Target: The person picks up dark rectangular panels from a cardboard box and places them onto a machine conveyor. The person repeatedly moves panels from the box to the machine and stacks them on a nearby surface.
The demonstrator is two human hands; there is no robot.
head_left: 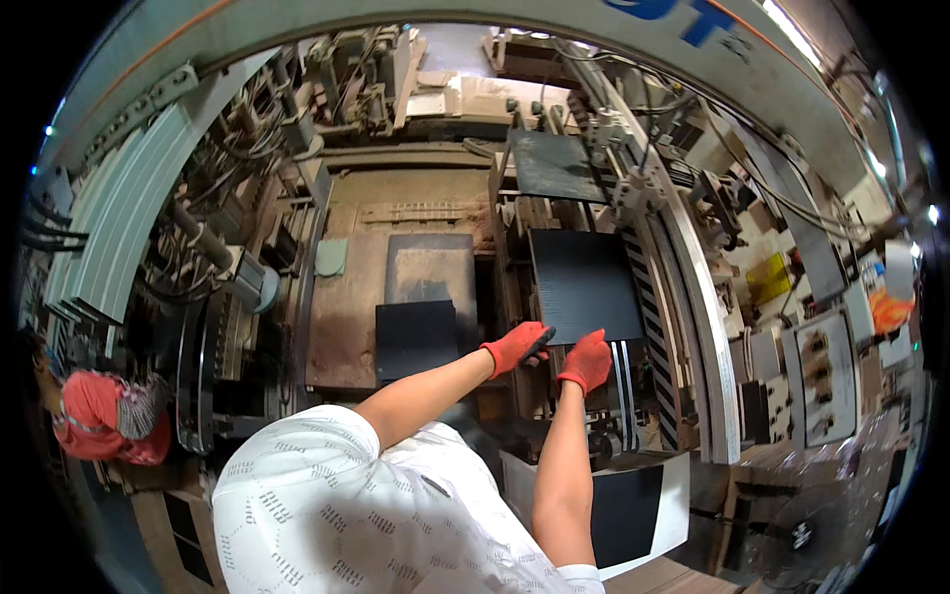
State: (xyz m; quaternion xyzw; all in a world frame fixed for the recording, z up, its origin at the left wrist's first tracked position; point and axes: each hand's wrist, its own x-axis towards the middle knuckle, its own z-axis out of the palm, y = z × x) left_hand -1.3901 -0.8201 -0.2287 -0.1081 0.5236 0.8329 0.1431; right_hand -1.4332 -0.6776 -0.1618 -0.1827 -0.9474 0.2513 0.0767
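Observation:
A black ribbed panel (586, 282) lies flat on the rails of a machine in front of me, right of centre. My left hand (520, 346), in a red glove with dark fingertips, is closed at the panel's near left corner. My right hand (588, 361), in a red glove too, is closed on the near edge, a little to the right. The gloves hide the exact grip of the fingers. Beyond lies a second dark panel (559, 165) on the same rails. Two pale metal strips (623, 391) run toward me just right of my right hand.
Left of the rails, another black panel (415, 337) lies on a worn brown board (346, 297). A striped guard (653, 356) and a long metal beam (708, 327) border the right side. An open white box (673, 500) stands near my right forearm. A person in red (111, 416) is at far left.

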